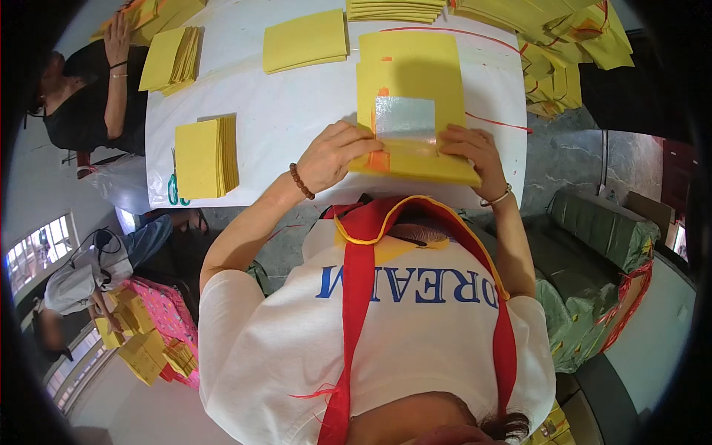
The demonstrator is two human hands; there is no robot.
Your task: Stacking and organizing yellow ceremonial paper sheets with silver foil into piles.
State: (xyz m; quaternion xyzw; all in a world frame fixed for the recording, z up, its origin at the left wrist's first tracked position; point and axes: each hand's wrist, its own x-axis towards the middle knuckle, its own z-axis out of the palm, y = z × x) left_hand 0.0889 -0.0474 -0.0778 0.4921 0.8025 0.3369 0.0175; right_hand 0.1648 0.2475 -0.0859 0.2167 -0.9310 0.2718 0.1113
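In front of me on the white table lies a stack of yellow paper sheets (pixel 409 70), with a silver foil square (pixel 405 117) and orange marks on its top sheet. My left hand (pixel 335 154) is closed at the near left edge of the paper, fingertips on it beside the foil. My right hand (pixel 476 154) grips the near right edge with curled fingers. Between my hands, the near part of the top paper bends, and the foil bends with it. My thumbs are partly hidden.
Yellow paper stacks (pixel 305 41) stand around the white table (pixel 297 100), with green-handled scissors (pixel 173 188) at its left edge. Red strings (pixel 498 126) lie on the right. A person in black (pixel 93 100) works at the left. Green wrapped bales (pixel 575 278) stand at my right.
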